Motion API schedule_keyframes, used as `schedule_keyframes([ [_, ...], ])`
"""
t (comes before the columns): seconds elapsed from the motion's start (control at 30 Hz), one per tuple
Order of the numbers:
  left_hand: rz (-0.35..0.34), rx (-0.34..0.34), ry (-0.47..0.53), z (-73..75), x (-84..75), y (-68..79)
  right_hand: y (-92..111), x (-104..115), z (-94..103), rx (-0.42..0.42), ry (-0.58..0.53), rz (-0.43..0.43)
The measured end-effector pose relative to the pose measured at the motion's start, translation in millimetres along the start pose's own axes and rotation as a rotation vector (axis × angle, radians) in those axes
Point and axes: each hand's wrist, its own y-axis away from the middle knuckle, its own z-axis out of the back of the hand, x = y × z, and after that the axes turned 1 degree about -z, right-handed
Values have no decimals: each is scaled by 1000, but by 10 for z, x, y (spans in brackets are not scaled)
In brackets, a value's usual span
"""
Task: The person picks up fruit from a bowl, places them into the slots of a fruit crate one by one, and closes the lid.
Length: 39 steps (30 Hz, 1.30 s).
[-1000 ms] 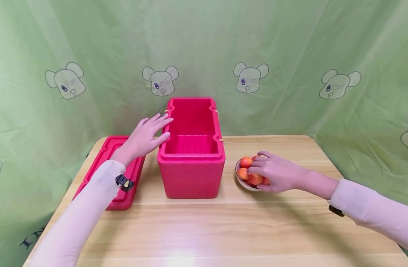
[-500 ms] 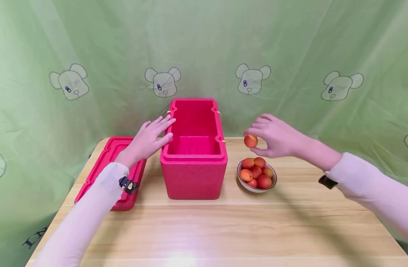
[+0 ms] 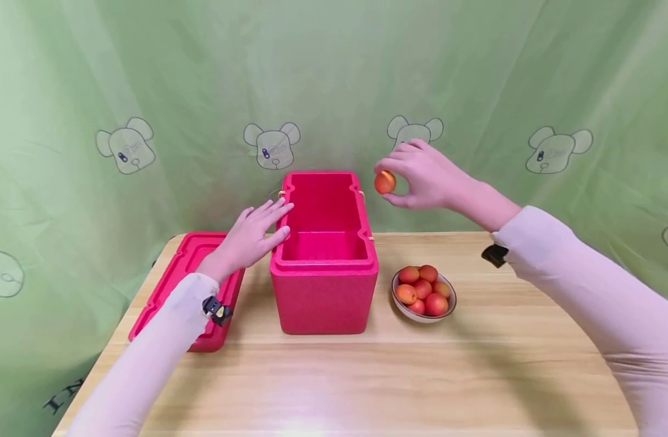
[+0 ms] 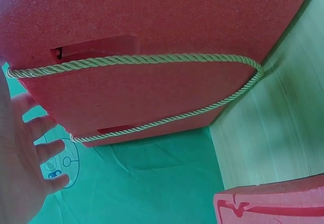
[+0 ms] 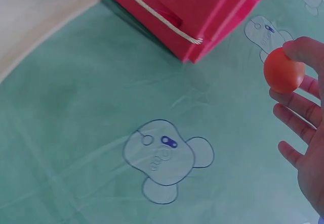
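Note:
Between thumb and fingers, my right hand pinches one orange-red apricot, raised beside the upper right rim of the red foam box. The right wrist view shows this apricot at the fingertips, with the box behind it. My left hand rests with spread, straight fingers on the box's left rim. In the left wrist view its fingers lie along the box edge. The box stands without its lid, and its visible inside is bare red. Several more apricots fill a small bowl right of the box.
The red lid lies on the wooden table left of the box, partly under my left arm. A rope handle loops along the box's side. A green curtain with printed bear heads hangs close behind.
My right hand has taken an apricot from the bowl, lifted it and carried it left toward the box. The left hand has stayed at the rim, while the head view has shifted slightly.

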Motion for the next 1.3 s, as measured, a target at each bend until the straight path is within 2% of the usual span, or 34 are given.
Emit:
schedule_keyframes([
  [0.13, -8, -8, -7, -3, -6, -23, -210, -23, -4, 1, -4, -29],
  [0.27, -13, -17, -17, -12, -12, -36, -394, -26, -55, -8, -8, -22],
  [0.5, -22, -18, -55, -53, -50, -36, -597, -5, -236, 12, -8, -25],
  [0.7, -41, -29, -104, -52, -70, -29, -696, 48, -472, 70, 25, -23],
  [0.93, -33, -33, -92, -72, -72, -18, -786, 132, -726, 126, 43, -9],
  [1.3, -33, -42, -69, -98, -68, 4, -751, 191, -1030, 151, 10, 25],
])
